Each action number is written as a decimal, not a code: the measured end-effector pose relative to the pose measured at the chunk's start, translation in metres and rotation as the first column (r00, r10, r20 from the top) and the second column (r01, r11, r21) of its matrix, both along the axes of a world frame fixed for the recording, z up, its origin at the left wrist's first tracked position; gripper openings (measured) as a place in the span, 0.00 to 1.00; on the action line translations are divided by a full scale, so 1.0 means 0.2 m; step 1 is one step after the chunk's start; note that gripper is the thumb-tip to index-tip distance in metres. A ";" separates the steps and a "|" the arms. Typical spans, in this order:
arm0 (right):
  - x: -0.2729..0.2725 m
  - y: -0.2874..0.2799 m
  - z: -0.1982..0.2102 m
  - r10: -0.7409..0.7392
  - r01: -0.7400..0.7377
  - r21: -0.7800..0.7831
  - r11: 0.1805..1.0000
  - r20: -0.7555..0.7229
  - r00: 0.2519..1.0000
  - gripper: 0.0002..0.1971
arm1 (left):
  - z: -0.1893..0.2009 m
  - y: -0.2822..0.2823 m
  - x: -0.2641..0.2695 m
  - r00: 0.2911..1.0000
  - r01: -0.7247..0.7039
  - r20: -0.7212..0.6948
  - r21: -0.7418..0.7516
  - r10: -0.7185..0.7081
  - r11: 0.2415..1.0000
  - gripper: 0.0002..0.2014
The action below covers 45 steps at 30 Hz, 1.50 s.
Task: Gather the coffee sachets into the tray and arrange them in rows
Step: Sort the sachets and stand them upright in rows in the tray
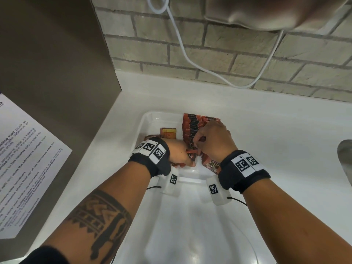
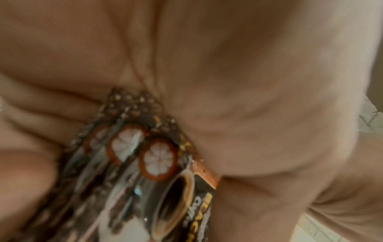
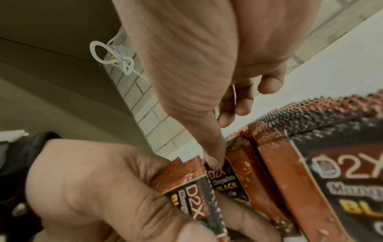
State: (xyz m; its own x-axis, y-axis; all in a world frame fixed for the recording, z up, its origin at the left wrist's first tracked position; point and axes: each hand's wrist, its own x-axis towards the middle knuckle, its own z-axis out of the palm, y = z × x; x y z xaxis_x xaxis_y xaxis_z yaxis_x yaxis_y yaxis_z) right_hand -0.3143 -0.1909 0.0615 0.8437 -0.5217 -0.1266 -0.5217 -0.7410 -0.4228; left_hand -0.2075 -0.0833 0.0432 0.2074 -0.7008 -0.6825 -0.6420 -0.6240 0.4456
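A: What was noted leftmost?

B: A printed notice was seen on the brown cabinet side, well left of both hands. A white counter lay beneath everything.

A: And the left hand?

B: The left hand was recorded inside the clear tray, near its front end. Its fingers and thumb were curled round a small bunch of coffee sachets; in the left wrist view several overlapped packets were seen pressed between thumb and fingers. A loose yellow-faced sachet lay flat in the tray just beyond that hand.

A: The right hand?

B: The right hand was found just beside the left, nearly touching it. Its thumb tip was pressed on the top edge of a sachet next to the held bunch. Whether that packet was pinched from behind could not be told; the remaining fingers were loosely bent above the row.

A: Where were the rest?

B: A row of standing sachets was logged directly beyond and beneath the right hand, on edge along the tray's right side. A white cable hung on the brick wall behind.
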 end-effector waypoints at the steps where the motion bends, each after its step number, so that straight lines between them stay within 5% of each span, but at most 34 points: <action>1: 0.00 0.00 0.00 -0.004 0.004 0.004 1.000 0.007 1.000 0.09 | 0.00 0.00 0.00 1.000 -0.005 -0.007 0.000 0.005 1.000 0.18; 12: 0.00 -0.02 -0.02 0.001 -0.002 0.069 0.998 0.005 1.000 0.09 | 0.00 0.01 -0.01 0.999 -0.011 -0.032 -0.020 0.011 1.000 0.12; 20: -0.05 -0.07 0.02 0.003 -0.017 0.108 0.994 0.132 0.991 0.11 | 0.02 0.05 0.00 0.995 -0.078 -0.063 -0.049 0.075 0.996 0.11; 23: -0.09 -0.04 0.06 0.040 -0.064 0.150 0.987 0.155 0.987 0.07 | 0.02 0.09 0.03 0.961 -0.213 -0.200 -0.093 0.191 0.973 0.09; 26: -0.11 0.00 0.08 0.053 -0.093 0.251 0.964 0.160 0.986 0.01 | 0.04 0.14 0.04 0.837 -0.407 -0.461 -0.162 0.296 0.899 0.13; 28: -0.11 0.01 0.09 0.051 -0.097 0.272 0.957 0.170 0.984 0.04 | 0.07 0.18 0.04 0.742 -0.520 -0.593 -0.215 0.312 0.827 0.15; 31: -0.10 0.00 0.12 0.000 -0.083 0.360 0.929 0.226 0.974 0.02 | 0.09 0.21 0.04 0.723 -0.547 -0.641 -0.304 0.257 0.780 0.19; 37: -0.09 0.00 0.15 -0.130 -0.030 0.442 0.897 0.328 0.936 0.03 | 0.12 0.22 0.03 0.779 -0.501 -0.585 -0.365 0.226 0.785 0.14; 45: -0.09 0.01 0.17 -0.129 0.006 0.337 0.941 0.342 0.931 0.04 | 0.10 0.24 0.08 0.928 -0.370 -0.204 -0.398 0.312 0.840 0.14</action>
State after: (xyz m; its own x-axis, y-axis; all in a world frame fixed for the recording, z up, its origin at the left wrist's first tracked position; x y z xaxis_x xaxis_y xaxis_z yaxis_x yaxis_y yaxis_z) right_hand -0.3326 -0.1887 0.0946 0.8284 -0.5601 0.0017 -0.3357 -0.4989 -0.7990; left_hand -0.1919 -0.0354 0.0628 0.4195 -0.8273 -0.3736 -0.3442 -0.5258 0.7779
